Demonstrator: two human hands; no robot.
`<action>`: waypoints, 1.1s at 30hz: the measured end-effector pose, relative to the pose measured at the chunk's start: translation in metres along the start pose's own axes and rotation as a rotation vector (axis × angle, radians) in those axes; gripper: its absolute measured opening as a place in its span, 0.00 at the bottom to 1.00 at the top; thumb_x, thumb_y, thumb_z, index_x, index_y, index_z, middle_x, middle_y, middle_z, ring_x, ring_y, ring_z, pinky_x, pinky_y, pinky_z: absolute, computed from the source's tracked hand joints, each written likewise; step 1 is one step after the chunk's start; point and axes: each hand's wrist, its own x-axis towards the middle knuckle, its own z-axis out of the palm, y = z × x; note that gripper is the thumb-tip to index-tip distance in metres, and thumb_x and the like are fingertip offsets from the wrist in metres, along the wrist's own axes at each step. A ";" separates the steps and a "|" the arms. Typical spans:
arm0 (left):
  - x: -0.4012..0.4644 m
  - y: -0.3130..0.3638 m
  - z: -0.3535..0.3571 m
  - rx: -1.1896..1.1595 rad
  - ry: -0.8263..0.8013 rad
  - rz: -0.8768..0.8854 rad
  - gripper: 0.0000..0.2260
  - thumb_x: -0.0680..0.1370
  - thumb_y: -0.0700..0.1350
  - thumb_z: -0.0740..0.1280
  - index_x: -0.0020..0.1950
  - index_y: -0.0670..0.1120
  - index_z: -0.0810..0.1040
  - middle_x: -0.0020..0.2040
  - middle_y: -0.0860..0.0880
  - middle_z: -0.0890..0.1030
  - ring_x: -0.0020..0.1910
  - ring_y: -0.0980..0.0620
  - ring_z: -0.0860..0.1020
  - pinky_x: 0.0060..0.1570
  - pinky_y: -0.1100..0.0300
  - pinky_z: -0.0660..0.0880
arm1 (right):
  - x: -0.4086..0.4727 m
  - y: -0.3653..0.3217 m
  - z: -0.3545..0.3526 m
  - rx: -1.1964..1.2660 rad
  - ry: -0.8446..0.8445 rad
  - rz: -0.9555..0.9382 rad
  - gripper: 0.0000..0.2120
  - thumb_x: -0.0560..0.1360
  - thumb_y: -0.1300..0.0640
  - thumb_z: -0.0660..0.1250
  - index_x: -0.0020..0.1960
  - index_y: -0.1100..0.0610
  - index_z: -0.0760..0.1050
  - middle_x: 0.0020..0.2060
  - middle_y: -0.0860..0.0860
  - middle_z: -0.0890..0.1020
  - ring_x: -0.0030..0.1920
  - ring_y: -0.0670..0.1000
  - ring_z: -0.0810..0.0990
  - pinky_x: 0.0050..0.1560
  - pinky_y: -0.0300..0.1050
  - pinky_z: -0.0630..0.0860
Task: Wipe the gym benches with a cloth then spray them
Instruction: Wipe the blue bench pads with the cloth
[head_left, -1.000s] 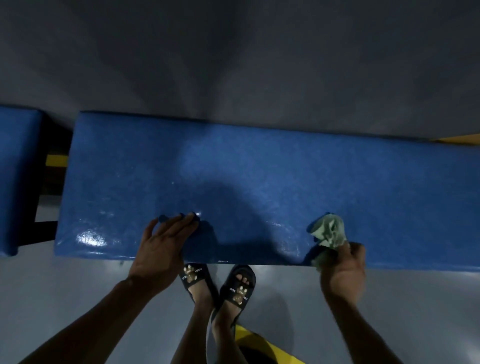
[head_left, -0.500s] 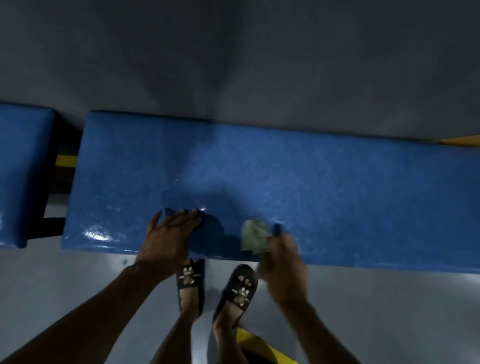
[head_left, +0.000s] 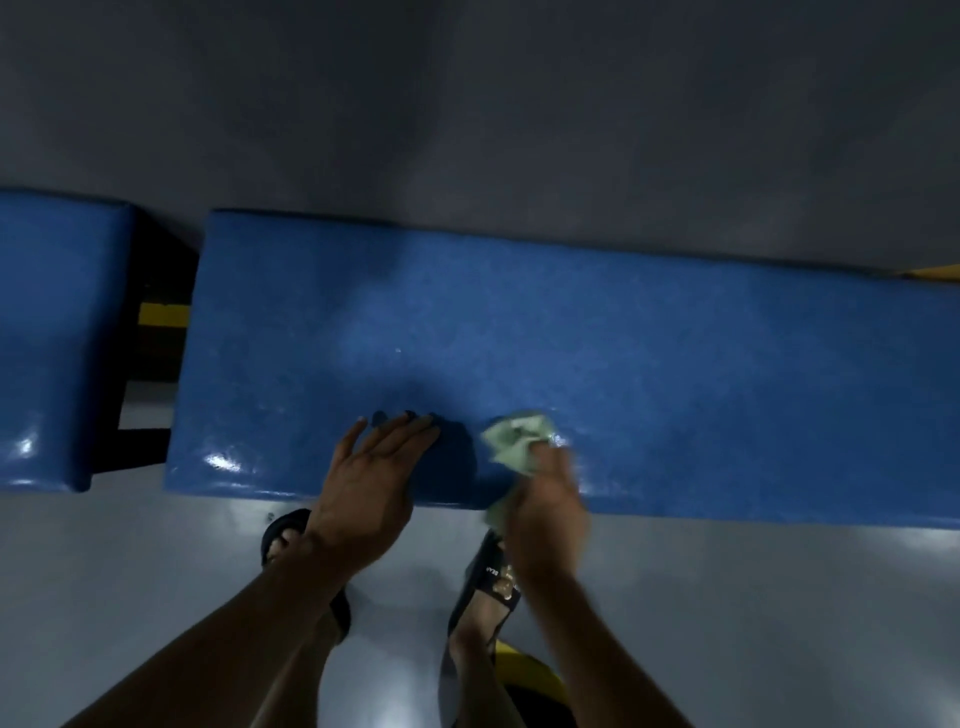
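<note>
Right hand (head_left: 545, 499) has its grip clamped on the bunched green cloth (head_left: 517, 436) at the blue worktop's (head_left: 675, 374) near edge; left hand (head_left: 371, 483) lies flat, grip apart. The small wad risks missing strips or slipping off the edge.

Cloth (head_left: 517, 439) on bench (head_left: 675, 374) front edge, R of left hand (head_left: 363, 483).

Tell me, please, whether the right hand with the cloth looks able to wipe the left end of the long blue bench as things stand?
Probably not directly: the left hand lies flat on the bench between the right hand, holding the cloth, and that end.
</note>
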 end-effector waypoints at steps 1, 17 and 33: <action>-0.006 -0.005 -0.004 -0.014 0.016 0.005 0.31 0.69 0.41 0.59 0.74 0.50 0.69 0.73 0.52 0.70 0.73 0.50 0.66 0.73 0.42 0.59 | -0.014 -0.027 0.012 0.024 -0.060 -0.111 0.16 0.77 0.59 0.55 0.59 0.56 0.77 0.48 0.49 0.79 0.45 0.54 0.79 0.42 0.40 0.77; -0.070 -0.118 -0.054 0.003 0.019 -0.051 0.27 0.74 0.46 0.53 0.72 0.47 0.71 0.73 0.50 0.70 0.73 0.49 0.65 0.71 0.46 0.60 | 0.005 -0.011 0.010 -0.153 0.019 0.204 0.19 0.69 0.56 0.62 0.59 0.54 0.71 0.50 0.56 0.71 0.45 0.63 0.77 0.40 0.49 0.71; -0.082 -0.154 -0.062 -0.027 0.004 -0.063 0.27 0.74 0.46 0.52 0.73 0.47 0.71 0.73 0.49 0.70 0.72 0.46 0.67 0.70 0.41 0.65 | 0.011 -0.010 -0.007 -0.132 -0.015 0.244 0.22 0.71 0.48 0.57 0.61 0.57 0.71 0.50 0.59 0.71 0.47 0.66 0.77 0.42 0.49 0.68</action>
